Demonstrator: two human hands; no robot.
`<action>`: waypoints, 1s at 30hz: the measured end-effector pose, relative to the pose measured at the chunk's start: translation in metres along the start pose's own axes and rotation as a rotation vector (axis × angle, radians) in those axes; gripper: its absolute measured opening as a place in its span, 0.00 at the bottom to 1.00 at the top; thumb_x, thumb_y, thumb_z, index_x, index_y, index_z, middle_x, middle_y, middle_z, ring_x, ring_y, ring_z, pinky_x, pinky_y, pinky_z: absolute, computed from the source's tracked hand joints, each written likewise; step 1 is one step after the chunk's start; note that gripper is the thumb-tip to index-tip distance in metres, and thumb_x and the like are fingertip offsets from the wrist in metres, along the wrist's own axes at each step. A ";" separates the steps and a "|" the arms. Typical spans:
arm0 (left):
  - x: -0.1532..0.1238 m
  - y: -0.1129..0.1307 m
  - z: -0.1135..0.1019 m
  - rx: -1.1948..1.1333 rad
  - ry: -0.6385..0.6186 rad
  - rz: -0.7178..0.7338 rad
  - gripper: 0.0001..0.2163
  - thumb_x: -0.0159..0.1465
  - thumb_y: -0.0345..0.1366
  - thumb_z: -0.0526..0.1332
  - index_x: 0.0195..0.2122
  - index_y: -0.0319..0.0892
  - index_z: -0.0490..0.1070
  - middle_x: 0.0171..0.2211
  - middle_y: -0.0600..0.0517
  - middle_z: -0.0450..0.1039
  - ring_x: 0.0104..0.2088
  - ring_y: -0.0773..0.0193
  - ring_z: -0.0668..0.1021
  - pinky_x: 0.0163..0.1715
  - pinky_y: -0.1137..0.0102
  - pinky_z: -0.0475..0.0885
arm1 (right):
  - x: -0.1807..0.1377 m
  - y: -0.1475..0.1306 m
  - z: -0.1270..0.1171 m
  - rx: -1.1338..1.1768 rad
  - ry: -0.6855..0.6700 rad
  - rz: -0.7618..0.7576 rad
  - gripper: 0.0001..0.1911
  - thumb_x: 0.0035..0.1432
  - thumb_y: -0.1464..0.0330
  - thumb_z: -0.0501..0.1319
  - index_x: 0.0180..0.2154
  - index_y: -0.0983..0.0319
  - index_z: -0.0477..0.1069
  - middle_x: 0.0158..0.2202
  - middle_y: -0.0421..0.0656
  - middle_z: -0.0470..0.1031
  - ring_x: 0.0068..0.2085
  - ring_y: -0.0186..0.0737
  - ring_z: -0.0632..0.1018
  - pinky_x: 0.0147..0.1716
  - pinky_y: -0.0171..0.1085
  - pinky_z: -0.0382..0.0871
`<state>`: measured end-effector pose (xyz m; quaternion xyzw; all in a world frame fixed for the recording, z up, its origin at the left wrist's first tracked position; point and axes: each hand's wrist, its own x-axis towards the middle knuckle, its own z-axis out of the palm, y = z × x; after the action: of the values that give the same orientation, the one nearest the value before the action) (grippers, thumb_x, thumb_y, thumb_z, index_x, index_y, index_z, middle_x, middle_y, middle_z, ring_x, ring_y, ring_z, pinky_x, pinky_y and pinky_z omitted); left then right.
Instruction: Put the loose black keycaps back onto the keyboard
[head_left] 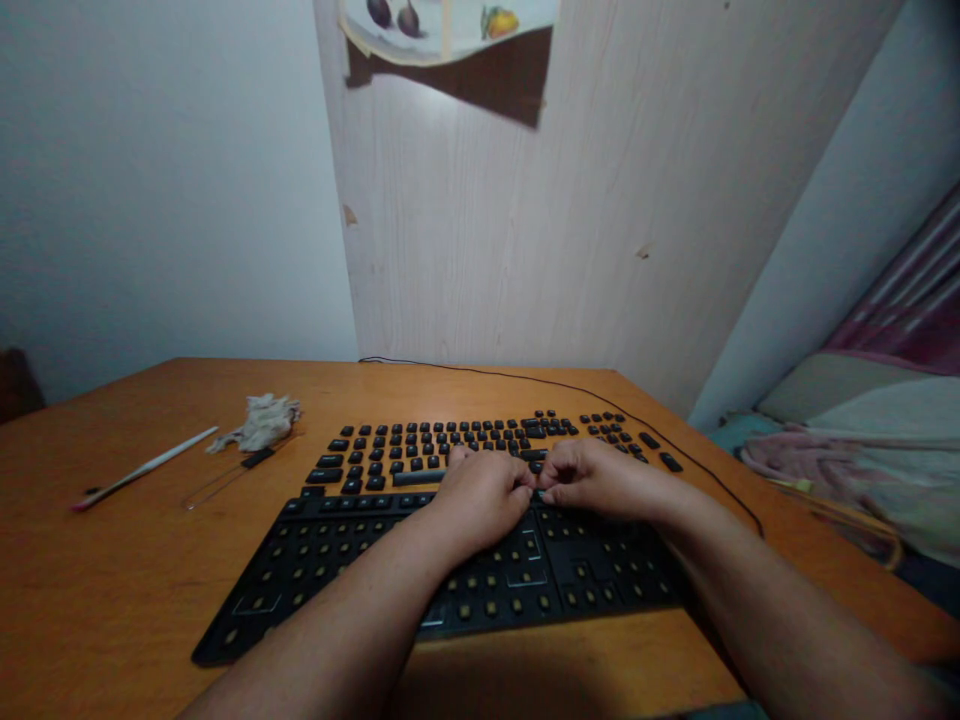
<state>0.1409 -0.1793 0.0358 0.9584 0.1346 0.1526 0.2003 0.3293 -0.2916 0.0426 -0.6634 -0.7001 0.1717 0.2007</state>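
Note:
A black keyboard frame (315, 570) with its keycaps removed lies on the wooden table (90, 580) in front of me. Beyond it, the loose black keycaps (420, 445) are laid out in rows on the table. My left hand (480, 495) and my right hand (600, 480) meet over the far edge of the frame, fingers curled and fingertips pinched together at a small black keycap (537, 492) between them. Both forearms rest over the frame.
A crumpled whitish cloth (262, 420) lies at the left, with a thin wire tool (225, 480) and a white stick-like tool (142, 468) beside it. The black cable (675, 440) runs along the table's far right edge. Bedding (862, 440) lies to the right.

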 end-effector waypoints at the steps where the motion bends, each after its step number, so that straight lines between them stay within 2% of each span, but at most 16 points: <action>1: 0.000 0.001 0.000 -0.002 -0.006 -0.006 0.10 0.63 0.38 0.56 0.35 0.49 0.78 0.38 0.53 0.81 0.41 0.57 0.77 0.48 0.57 0.59 | 0.000 -0.001 0.000 0.001 -0.002 0.004 0.04 0.56 0.68 0.63 0.33 0.61 0.76 0.31 0.39 0.75 0.34 0.36 0.74 0.33 0.33 0.64; 9: 0.005 0.004 0.007 0.012 0.026 -0.111 0.10 0.63 0.43 0.58 0.32 0.50 0.77 0.32 0.55 0.79 0.39 0.58 0.77 0.53 0.53 0.55 | 0.000 -0.004 0.001 0.024 -0.001 0.016 0.03 0.55 0.69 0.63 0.32 0.62 0.74 0.30 0.39 0.73 0.33 0.35 0.72 0.32 0.33 0.64; 14: 0.009 0.004 0.010 -0.009 0.020 -0.198 0.09 0.60 0.45 0.59 0.31 0.51 0.77 0.33 0.55 0.79 0.41 0.57 0.77 0.55 0.49 0.54 | 0.000 -0.005 0.001 0.077 -0.009 0.041 0.02 0.55 0.69 0.63 0.32 0.61 0.72 0.28 0.37 0.71 0.31 0.34 0.70 0.29 0.32 0.62; 20: 0.013 0.010 0.007 -0.033 -0.021 -0.305 0.08 0.59 0.46 0.60 0.29 0.52 0.77 0.33 0.56 0.79 0.42 0.55 0.77 0.56 0.44 0.52 | 0.001 -0.002 -0.001 0.126 -0.024 -0.006 0.04 0.56 0.68 0.62 0.32 0.62 0.73 0.32 0.40 0.74 0.35 0.37 0.73 0.34 0.34 0.65; 23: 0.014 0.011 0.006 -0.038 -0.033 -0.334 0.08 0.58 0.45 0.60 0.29 0.52 0.77 0.33 0.56 0.79 0.42 0.55 0.77 0.56 0.45 0.55 | 0.001 0.003 0.000 0.182 -0.024 0.009 0.04 0.57 0.68 0.61 0.33 0.62 0.74 0.32 0.40 0.74 0.35 0.37 0.73 0.36 0.34 0.66; 30: 0.017 0.013 0.006 -0.042 -0.044 -0.399 0.07 0.57 0.45 0.61 0.29 0.52 0.77 0.34 0.56 0.79 0.42 0.55 0.77 0.55 0.49 0.59 | 0.005 0.007 0.004 0.293 -0.056 0.097 0.03 0.55 0.69 0.61 0.31 0.62 0.72 0.29 0.38 0.72 0.31 0.35 0.70 0.32 0.33 0.63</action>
<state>0.1606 -0.1873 0.0403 0.9114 0.3140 0.0916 0.2495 0.3337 -0.2863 0.0360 -0.6550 -0.6402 0.2998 0.2671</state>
